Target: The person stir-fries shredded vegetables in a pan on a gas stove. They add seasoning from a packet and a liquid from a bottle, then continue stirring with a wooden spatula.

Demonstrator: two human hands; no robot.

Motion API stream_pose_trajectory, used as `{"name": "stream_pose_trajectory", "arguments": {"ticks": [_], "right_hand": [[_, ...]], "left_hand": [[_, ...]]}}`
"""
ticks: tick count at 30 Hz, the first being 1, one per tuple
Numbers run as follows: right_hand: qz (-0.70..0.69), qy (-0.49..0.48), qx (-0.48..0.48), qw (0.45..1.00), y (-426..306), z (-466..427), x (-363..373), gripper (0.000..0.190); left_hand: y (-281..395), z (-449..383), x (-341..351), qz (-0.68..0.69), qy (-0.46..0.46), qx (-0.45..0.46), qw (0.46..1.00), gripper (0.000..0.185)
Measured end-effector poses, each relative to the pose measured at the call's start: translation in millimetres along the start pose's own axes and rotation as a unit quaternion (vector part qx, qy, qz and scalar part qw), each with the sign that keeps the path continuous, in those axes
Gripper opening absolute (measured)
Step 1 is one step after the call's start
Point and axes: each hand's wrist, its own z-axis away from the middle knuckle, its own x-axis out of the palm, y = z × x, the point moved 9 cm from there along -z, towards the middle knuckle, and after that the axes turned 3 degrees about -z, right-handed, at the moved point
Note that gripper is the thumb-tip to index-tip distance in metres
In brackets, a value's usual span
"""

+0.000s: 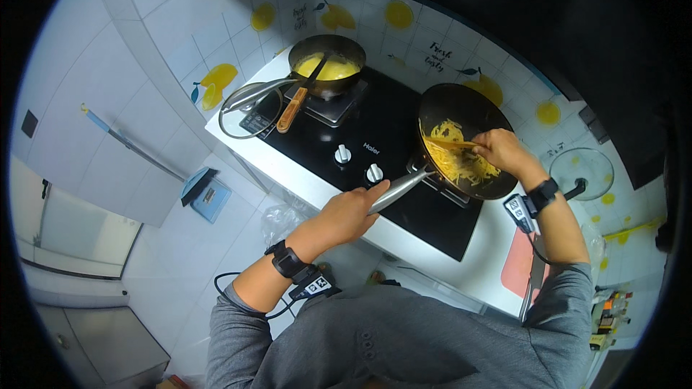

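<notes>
My left hand [351,210] grips the metal handle [400,190] of a dark wok [476,111], which sits tilted over the right burner. Inside the wok lie yellow shreds of food [451,159], heaped on the side nearer me. Reaching over the far right rim, my right hand [503,152] holds a wooden spatula [451,144], its blade among the shreds. At the left burner stands a second dark pan [327,75] with yellow contents [338,68]. A turner with a wooden handle [292,111] rests across that pan's rim.
Both pans are on a black Haier gas hob [346,124] with two knobs. A glass lid [251,119] lies by the left pan's handle; another lid [584,173] is at the right. A pink cutting board [516,265] and knife [535,275] lie near my right arm. A dustpan [211,202] stands on the floor.
</notes>
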Motion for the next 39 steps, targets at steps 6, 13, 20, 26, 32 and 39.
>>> {"name": "stream_pose_trajectory", "arguments": {"ticks": [6, 13, 20, 26, 32, 39], "right_hand": [[0.001, -0.055, 0.022, 0.998, -15.2, 48.1, -17.0, 0.014], [0.038, 0.104, 0.182, 0.977, 68.4, 36.9, -1.3, 0.02], [-0.014, 0.131, 0.228, 0.965, 107.9, 59.2, 9.7, 0.036], [-0.141, 0.189, 0.071, 0.969, 49.9, 47.0, 8.9, 0.021], [-0.057, 0.107, 0.146, 0.982, 87.8, 48.0, 3.0, 0.03], [0.004, 0.107, 0.247, 0.963, 119.6, 13.4, 8.5, 0.021]], "left_hand": [[-5.5, -4.4, -2.7, 0.028, 0.011, -0.001, 1.0, 0.06], [1.3, -3.0, -4.2, 0.035, 0.055, -0.003, 0.998, 0.057], [6.8, -0.9, -1.1, 0.012, 0.084, -0.01, 0.996, 0.059], [7.1, -2.3, -2.3, 0.03, 0.067, -0.02, 0.997, 0.06], [1.1, 1.4, -3.2, 0.069, 0.054, -0.036, 0.996, 0.058], [-0.1, 1.6, -0.9, 0.065, 0.016, -0.042, 0.997, 0.058]]}}
